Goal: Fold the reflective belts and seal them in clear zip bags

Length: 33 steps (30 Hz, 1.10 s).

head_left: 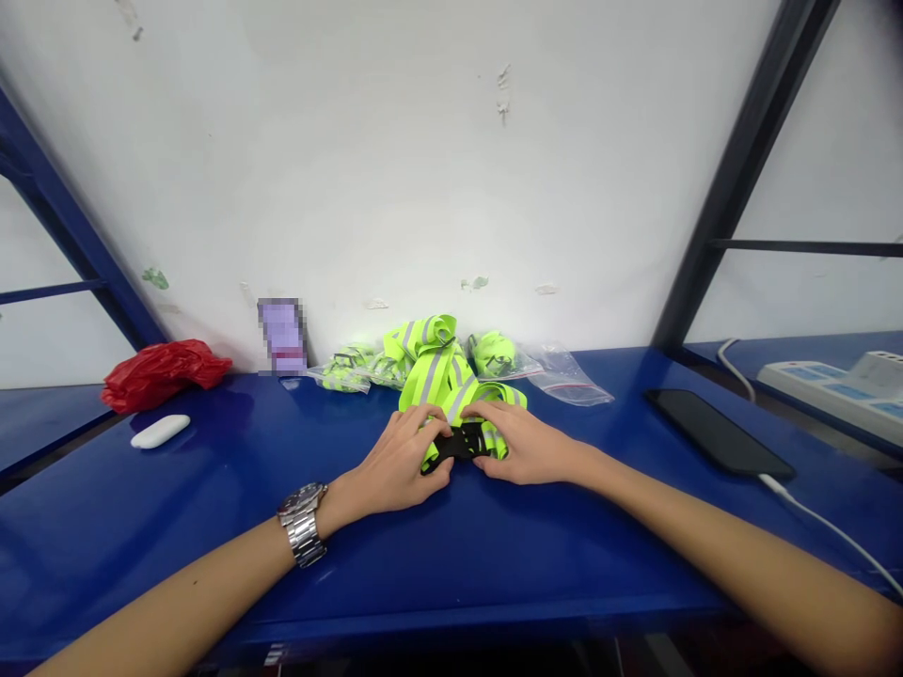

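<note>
A black plastic buckle (462, 442) joins neon yellow-green straps with grey reflective stripes. My left hand (409, 451) is closed on the buckle's left side, thumb and fingers pinching it. On its right side, my right hand (518, 442) grips the buckle's other end where the strap meets it. Behind both hands the reflective strap (430, 371) lies in loose loops, heaped towards the wall. The fingers hide parts of the buckle.
Bagged reflective straps (345, 369) and another bundle (494, 354) lie by the wall near a clear zip bag (570, 374). A red plastic bag (166, 373), white case (161, 432) and propped phone (283, 337) are left; a charging phone (720, 432) and power strip (839, 395) are right.
</note>
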### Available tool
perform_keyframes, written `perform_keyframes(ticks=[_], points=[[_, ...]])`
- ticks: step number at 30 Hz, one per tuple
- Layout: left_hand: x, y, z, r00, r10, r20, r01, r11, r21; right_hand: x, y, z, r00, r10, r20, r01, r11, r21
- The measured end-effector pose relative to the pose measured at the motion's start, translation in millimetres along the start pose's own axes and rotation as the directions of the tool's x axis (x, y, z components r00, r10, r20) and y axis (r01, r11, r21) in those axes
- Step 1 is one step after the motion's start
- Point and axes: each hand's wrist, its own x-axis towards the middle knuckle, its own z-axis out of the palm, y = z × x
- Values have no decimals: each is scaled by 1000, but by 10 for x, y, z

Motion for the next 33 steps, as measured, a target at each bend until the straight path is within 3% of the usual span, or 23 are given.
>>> perform_keyframes(ticks=[3,7,13,21,24,28,33], points=[[-16,-13,-1,998,-48,-47,52,996,74,-10,37,-33,1000,17,11,-17,1000,6],[-20,-69,-32,995,-102,7,101,988,114,-20,53,-66,999,35,41,-34,999,-35],[12,-164,-160,1000,18,12,-20,992,125,-34,30,-117,997,42,57,-38,997,-66],[7,-284,-234,967,116,-226,-93,990,109,-23,-18,-225,997,8,-75,-14,996,-84],[-10,-384,-270,954,96,-286,-66,991,113,-39,59,-298,989,44,-141,-59,992,-110],[-23,-448,-308,935,51,-351,-24,997,80,-65,156,-370,958,53,-282,-88,990,-112],[-21,-324,-250,931,118,-346,-91,991,95,-77,107,-329,947,-21,-321,-12,995,-103]])
